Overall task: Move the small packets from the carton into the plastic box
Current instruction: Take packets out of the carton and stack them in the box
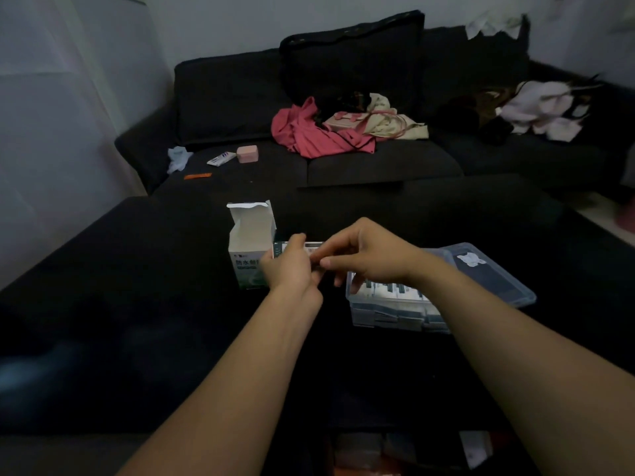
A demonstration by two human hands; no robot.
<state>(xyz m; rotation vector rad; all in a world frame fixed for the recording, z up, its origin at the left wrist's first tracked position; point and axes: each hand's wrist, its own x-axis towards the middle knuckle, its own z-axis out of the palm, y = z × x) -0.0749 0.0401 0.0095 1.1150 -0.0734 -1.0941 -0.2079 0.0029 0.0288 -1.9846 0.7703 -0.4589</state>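
Left hand point(292, 266) is closed round a small stack of packets point(311, 247), fingers curled, the stack's upper edge showing above the knuckles. Right hand point(371, 255) meets it from the right — its grip pinched on the right end of the same stack, thumb and forefinger together, remaining fingers hanging loosely. Both hands are raised above the counter point(137, 304), a dark, flat surface, between the carton and the box.

The carton point(249, 245) stands upright just left of the left hand, top flap open and tilted back, green and white print on its front face. Whether more packets remain inside cannot be told.

The plastic box point(395, 310), clear-walled, sits on the counter below and to the right of the right hand; a row of packets already stands on edge inside it. Its lid point(494, 276) lies beside it on the far right, touching or overlapping the box's rear edge.

Beyond the counter — a dark sofa point(240, 97) carrying a red garment point(309, 132) and a pink case point(246, 154).
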